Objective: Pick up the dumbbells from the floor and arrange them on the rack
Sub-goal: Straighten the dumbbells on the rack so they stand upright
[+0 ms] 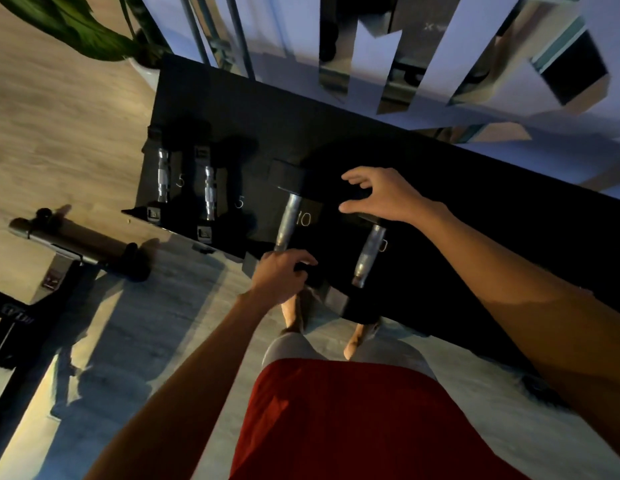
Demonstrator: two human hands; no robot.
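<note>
Rack (pixel 336 133): on the floor (pixel 59 116).
Small dumbbells (pixel 162 176): on rack's left end.
Large dumbbells (pixel 289 221): right of those.
Plant (pixel 76 26): behind rack's left corner.
Machine (pixel 76 242): left of rack.

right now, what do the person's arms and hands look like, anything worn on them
The left arm and right arm are bare, no sleeves in view. The left hand and right hand have no gloves; no watch, band or ring shows.

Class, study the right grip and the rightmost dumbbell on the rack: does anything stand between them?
Nothing visible does: the right grip is open just over the far head of the rightmost dumbbell on the rack.
</note>
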